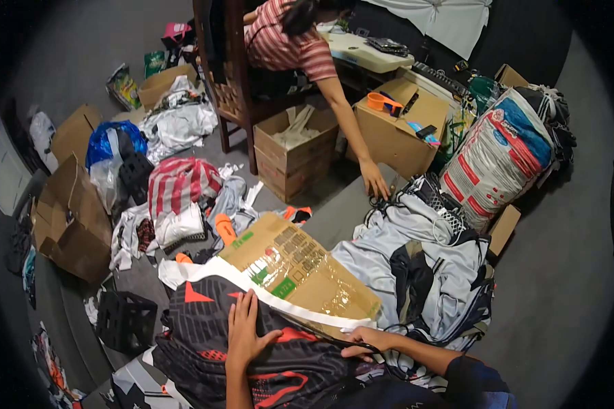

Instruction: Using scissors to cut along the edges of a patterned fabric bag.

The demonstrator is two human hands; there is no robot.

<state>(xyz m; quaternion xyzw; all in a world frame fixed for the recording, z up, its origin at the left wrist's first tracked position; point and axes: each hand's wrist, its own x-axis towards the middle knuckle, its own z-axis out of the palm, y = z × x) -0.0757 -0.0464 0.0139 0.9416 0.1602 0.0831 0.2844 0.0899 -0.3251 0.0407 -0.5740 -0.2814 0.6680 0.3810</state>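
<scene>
My left hand (246,334) lies flat, fingers stretched, on a black and grey garment (201,320) with red markings. At the right end of the same cloth, my right hand (372,341) is closed round black-handled scissors (376,354); a dark loop shows beside the hand, and the blades are mostly hidden along the cloth edge. A white fabric strip (269,298) runs along that edge. Under the strip and beyond it lies a flattened brown cardboard piece (300,262) with clear tape and green marks.
Grey garments (436,266) are heaped on the right, where a co-worker's hand (374,178) reaches in. Behind stand a wooden chair (228,82), a wooden box (293,146) and a carton (399,129). A large printed sack (501,157) leans at right; a black crate (126,320) sits left.
</scene>
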